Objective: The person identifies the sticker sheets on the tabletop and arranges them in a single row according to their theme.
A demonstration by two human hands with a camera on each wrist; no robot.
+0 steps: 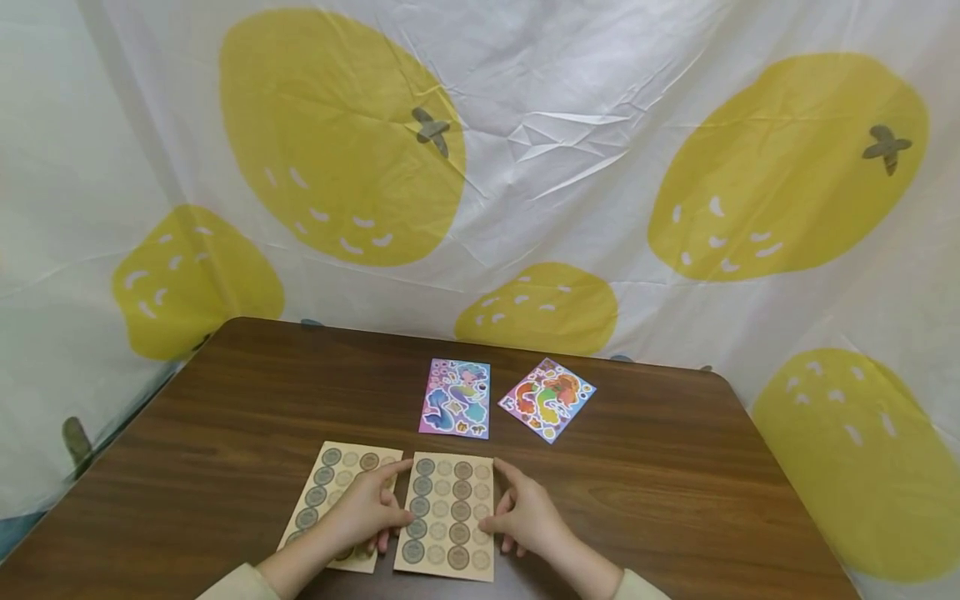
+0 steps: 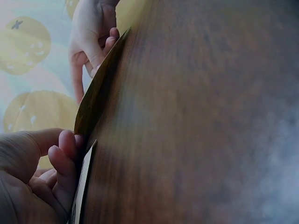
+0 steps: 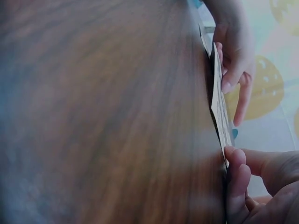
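Observation:
Between both hands is a tan sticker sheet (image 1: 450, 517) printed with columns of dark and pale round seals. My left hand (image 1: 366, 507) holds its left edge, thumb on the face and index finger stretched to the upper corner. On the opposite edge, my right hand (image 1: 531, 517) grips it the same way. Seen edge-on in the left wrist view, the sheet (image 2: 100, 88) bows slightly and its edge stands a little off the table. A second tan sheet (image 1: 311, 500) with similar seals lies tilted at the left, partly hidden beneath my left hand and forearm.
Beyond the hands, two colourful mermaid sticker sheets lie flat: a purple-blue one (image 1: 456, 400) and a turned one (image 1: 549, 400) to its right. The dark wooden table (image 1: 675, 483) has rounded far corners. A white curtain (image 1: 540, 50) with yellow fruit hangs behind it.

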